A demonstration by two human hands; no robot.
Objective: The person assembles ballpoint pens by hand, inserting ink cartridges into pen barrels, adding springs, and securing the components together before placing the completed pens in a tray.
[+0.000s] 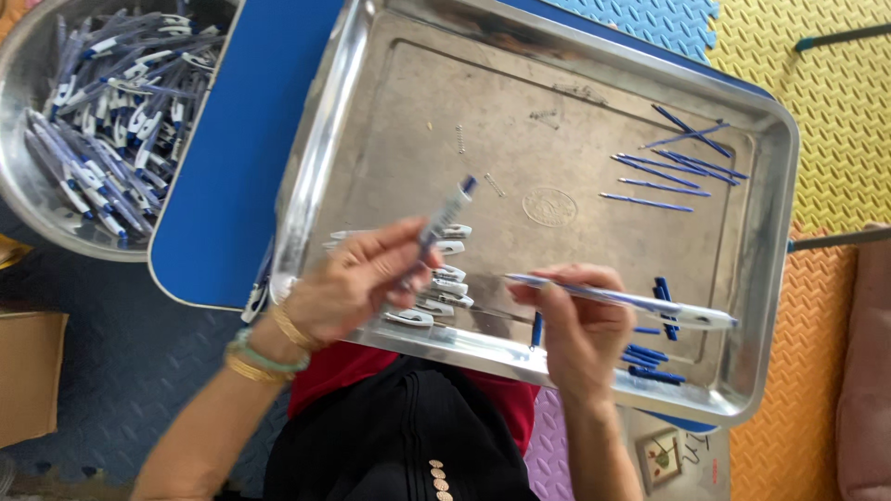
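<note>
1. Here, the left hand (357, 278) is closed around a pen barrel (444, 221), fingers pinching its lower part; the barrel tilts up to the right, its blue tip highest, above the tray (371, 111).
2. The right hand (575, 320) is closed on a pen (640, 304), thumb and fingers gripping its left end; the pen lies almost level, its white clip end pointing right over the tray.
3. The two hands are near each other but apart, both over the tray's near edge.
4. White clips (445, 278) lie in a short row on the tray just beside the left hand.
5. Blue refills (673, 167) are scattered at the tray's far right; blue caps (650, 357) lie near the right hand.
6. The tray sits on a blue desk (241, 139).
7. A metal bowl (28, 199) full of pens stands at the upper left, well apart from the hands.
</note>
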